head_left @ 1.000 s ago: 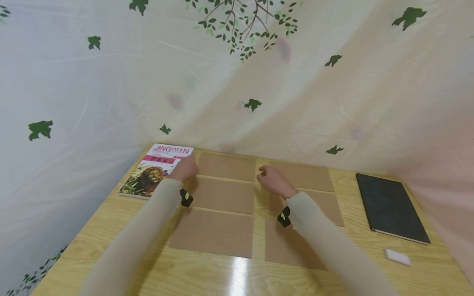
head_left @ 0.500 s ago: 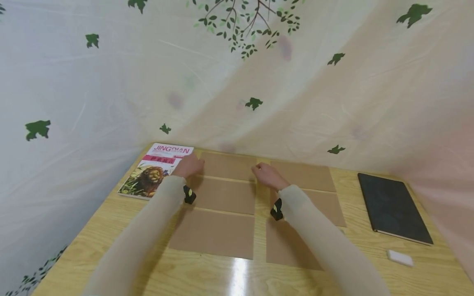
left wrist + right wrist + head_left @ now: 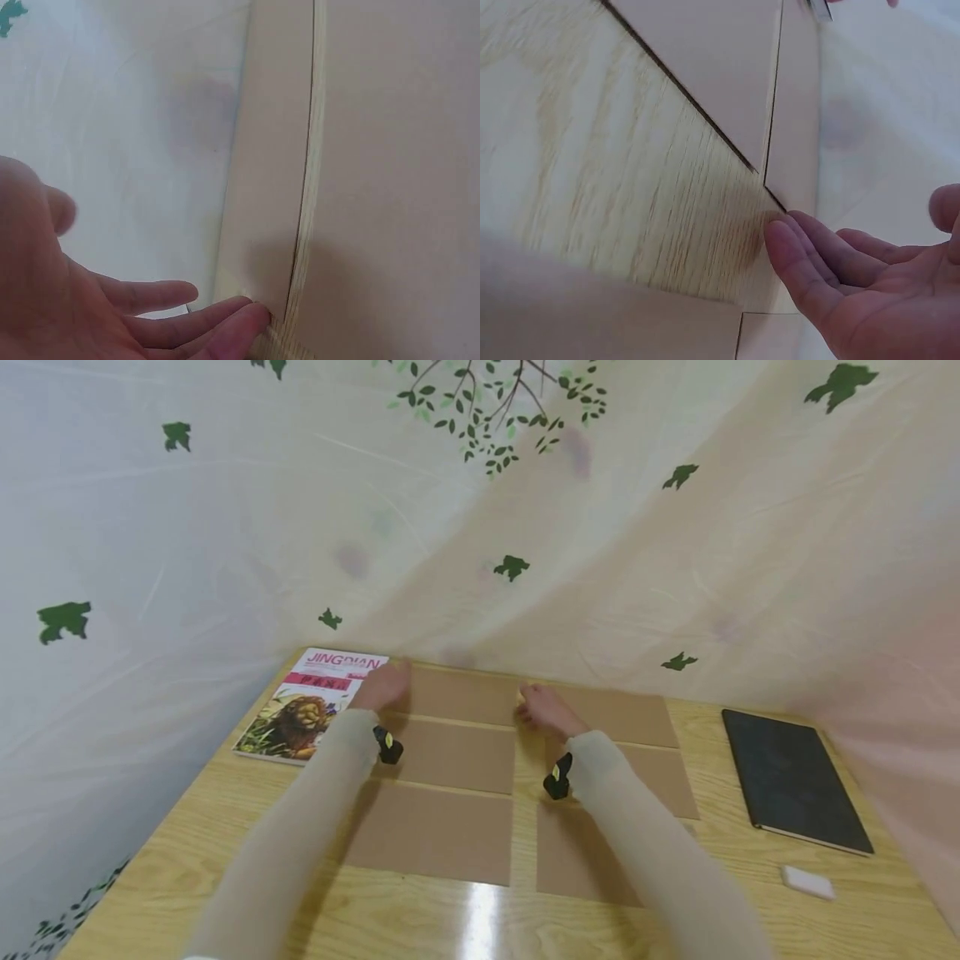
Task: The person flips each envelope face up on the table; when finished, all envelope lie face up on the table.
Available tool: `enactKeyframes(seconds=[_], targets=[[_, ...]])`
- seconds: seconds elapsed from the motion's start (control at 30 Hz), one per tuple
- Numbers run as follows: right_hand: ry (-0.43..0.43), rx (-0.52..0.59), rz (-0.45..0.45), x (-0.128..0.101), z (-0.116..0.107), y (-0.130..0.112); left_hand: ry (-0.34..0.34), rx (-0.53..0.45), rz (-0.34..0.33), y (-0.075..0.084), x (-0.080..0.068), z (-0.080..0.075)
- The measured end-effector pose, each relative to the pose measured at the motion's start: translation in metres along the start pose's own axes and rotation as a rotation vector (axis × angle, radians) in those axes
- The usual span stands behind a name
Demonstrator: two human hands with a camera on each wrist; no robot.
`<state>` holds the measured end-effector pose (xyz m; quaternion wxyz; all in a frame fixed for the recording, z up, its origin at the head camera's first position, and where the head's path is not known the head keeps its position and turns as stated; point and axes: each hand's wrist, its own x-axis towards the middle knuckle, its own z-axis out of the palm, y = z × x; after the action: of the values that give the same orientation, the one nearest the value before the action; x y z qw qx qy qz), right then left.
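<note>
Glossy lion-cover magazine point(image 3: 307, 707) at far left of the pale wooden table point(image 3: 187, 860). Left hand point(image 3: 384, 685), fingers straight, touches the far-left brown cardboard panel point(image 3: 463, 695)'s left corner; right hand point(image 3: 546, 710), fingers relaxed, touches its right corner. Black notebook point(image 3: 793, 780), small white eraser point(image 3: 807, 882) right.

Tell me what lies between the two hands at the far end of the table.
In the head view, only the far-left brown board lies between the left hand and right hand.
</note>
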<state>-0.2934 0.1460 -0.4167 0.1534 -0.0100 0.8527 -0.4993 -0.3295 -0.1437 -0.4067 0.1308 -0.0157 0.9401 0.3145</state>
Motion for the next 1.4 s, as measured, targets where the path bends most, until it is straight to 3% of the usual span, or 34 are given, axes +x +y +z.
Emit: enactKeyframes(seconds=[0.27, 0.53, 0.73, 1.13, 1.4], targets=[[0.037, 0.072, 0.025, 0.008, 0.001, 0.004, -0.042, -0.161, -0.109, -0.005, 0.008, -0.006], [0.049, 0.105, 0.048, 0.007, 0.003, 0.003, -0.038, -0.193, -0.072, -0.006, 0.008, -0.006], [0.035, 0.114, 0.036, 0.007, 0.002, 0.003, -0.035, -0.236, -0.108, -0.008, 0.005, -0.01], [0.049, 0.176, 0.037, 0.007, 0.001, 0.003, 0.094, -0.329, -0.072, -0.006, 0.003, -0.015], [0.031, 0.2, 0.034, 0.006, 0.001, 0.004, 0.118, -0.413, -0.047, -0.001, -0.003, -0.017]])
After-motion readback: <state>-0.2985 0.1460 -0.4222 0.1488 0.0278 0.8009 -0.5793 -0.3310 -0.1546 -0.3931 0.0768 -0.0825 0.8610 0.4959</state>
